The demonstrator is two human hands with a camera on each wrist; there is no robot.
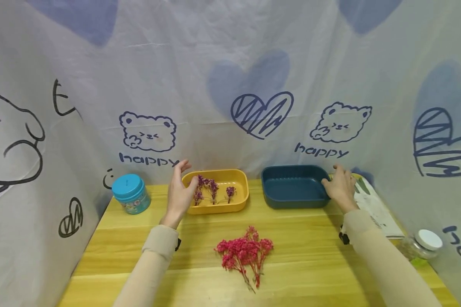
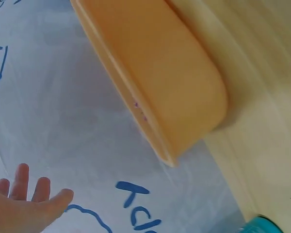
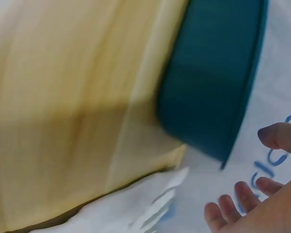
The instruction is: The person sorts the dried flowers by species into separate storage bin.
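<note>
My left hand (image 1: 181,194) is at the left end of a yellow tray (image 1: 219,209), its fingers loosely spread and holding nothing. In the left wrist view a gap shows between the hand (image 2: 29,206) and the tray's wall (image 2: 165,73). Purple dried flower sprigs (image 1: 211,187) lie inside that tray. By the right end of an empty dark blue tray (image 1: 296,200) is my right hand (image 1: 341,187), also holding nothing. The right wrist view shows its fingers (image 3: 245,194) relaxed and apart from the blue tray (image 3: 213,73). Nearer me, a bunch of pinkish-red dried flowers (image 1: 246,251) lies on the wooden table.
A turquoise lidded jar (image 1: 131,194) stands at the table's left edge. On the right lie a flat white cloth-like item (image 1: 376,213) and a clear jar with a white lid (image 1: 424,245). A printed white curtain (image 1: 215,140) hangs behind the trays and along both sides.
</note>
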